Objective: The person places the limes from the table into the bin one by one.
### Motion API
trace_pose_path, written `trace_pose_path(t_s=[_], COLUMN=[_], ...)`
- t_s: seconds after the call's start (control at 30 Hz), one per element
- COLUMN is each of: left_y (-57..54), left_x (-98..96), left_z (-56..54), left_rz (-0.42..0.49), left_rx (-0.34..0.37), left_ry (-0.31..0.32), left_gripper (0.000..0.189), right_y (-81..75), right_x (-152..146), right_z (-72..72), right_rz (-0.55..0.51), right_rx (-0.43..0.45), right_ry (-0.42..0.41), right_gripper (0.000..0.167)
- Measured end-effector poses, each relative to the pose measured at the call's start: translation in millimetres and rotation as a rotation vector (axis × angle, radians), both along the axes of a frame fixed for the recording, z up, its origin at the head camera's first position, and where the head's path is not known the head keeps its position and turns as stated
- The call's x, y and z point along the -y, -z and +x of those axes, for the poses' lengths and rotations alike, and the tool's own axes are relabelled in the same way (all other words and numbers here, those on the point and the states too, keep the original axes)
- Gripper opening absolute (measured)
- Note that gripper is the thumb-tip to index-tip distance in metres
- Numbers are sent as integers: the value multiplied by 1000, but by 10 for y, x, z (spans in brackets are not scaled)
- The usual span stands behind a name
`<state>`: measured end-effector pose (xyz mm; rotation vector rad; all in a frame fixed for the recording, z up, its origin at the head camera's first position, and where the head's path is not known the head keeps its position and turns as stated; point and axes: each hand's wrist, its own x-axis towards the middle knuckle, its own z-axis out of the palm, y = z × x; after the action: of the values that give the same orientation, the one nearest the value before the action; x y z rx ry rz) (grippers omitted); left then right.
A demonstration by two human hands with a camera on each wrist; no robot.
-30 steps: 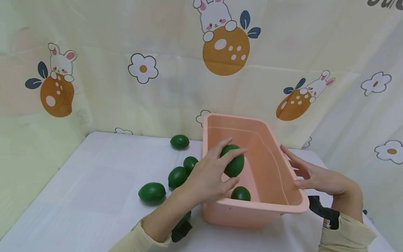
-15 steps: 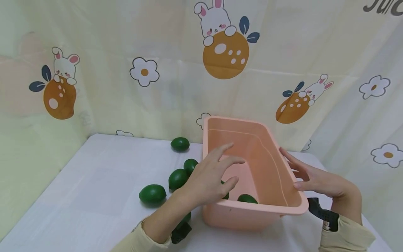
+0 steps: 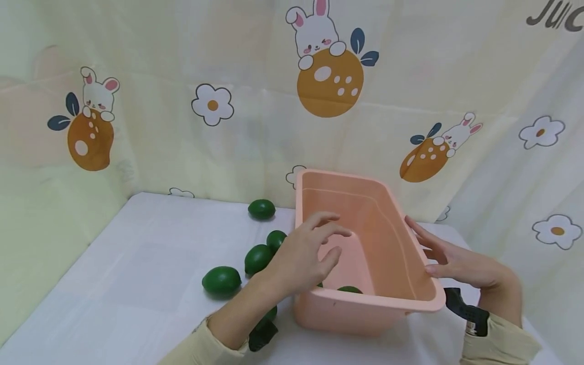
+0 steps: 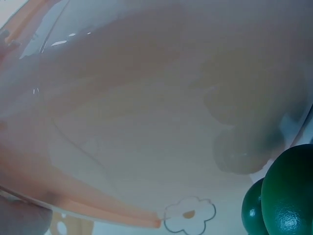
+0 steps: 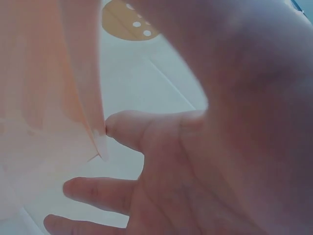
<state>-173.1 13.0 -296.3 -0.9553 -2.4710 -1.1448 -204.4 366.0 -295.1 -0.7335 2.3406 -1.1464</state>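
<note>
Head view: pink bin (image 3: 406,263) stands toward the worktop's right edge, open side up. Inside, near its front wall, one green fruit (image 3: 349,290) shows, with a second mostly hidden behind the left hand. Left hand (image 3: 303,253) hovers over the bin's left rim, fingers loosely spread, grasping nothing. Right hand (image 3: 456,261) lies with straight fingers against the bin's right rim, thumb on the lip. Four loose limes (image 3: 221,280) lie on the worktop left of the bin, one near the back edge.
</note>
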Motion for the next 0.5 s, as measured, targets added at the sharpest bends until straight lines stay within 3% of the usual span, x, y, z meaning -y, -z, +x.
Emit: trace_pose_path(t_s=[0.07,0.13,0.23,0.3,0.37,0.43,0.5], left_y=[3,-4,-14,-9,13,59,113], left_x=[22,64,175,283,416,563,701], left_z=[-31,-84,-202,-305,-411,-522,-618], left_rz=[77,164,268,302,288,229,139], left_rx=[-26,-95,-203,-225,-154,-32,110], left_ry=[5,-17,-134,-239,-334,-416,-459], left_gripper=[26,25,25,27,31,38,47], right_y=[28,52,61,54,30,8,-24], right_x=[-16,-34,-47,-50,-47,-34,-20], right_z=[-6,-4,16,33,48,39,14], right_rz=[-3,-7,-5,-7,0,9,22], right_rx=[-11,-27,-58,-54,-45,-54,-65], right_ry=[-10,-23,-39,-40,-38,-40,-38], right_gripper=[87,84,81,80,81,82,83])
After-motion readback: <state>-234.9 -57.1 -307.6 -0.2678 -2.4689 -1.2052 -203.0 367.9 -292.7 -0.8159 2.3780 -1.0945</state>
